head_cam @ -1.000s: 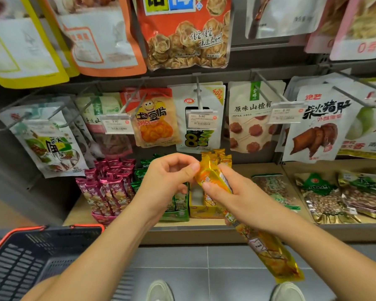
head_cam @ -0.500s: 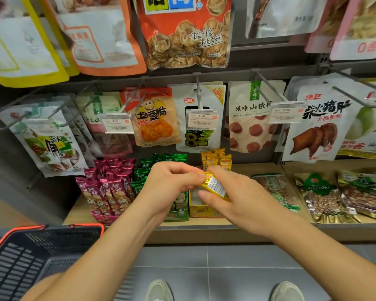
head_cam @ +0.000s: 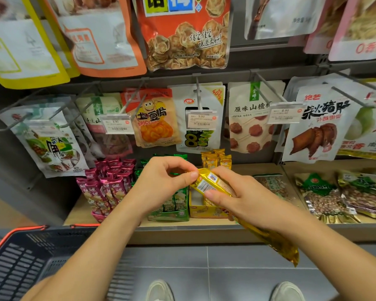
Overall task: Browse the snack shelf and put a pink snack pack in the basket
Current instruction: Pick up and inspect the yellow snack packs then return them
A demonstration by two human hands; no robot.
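basket [head_cam: 13,268]: left, below shelf [head_cam: 182,234] | hanging bags [head_cam: 154,120]: above shelf | pack [head_cam: 206,183]: between left hand [head_cam: 161,183] and right hand [head_cam: 243,198], before shelf

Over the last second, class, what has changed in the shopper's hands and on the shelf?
The yellow snack pack was turned: its lower end, hidden half a second ago, again hangs down past the right hand. Both hands kept hold, the left hand pinching its top end. The pink packs and basket stayed put.
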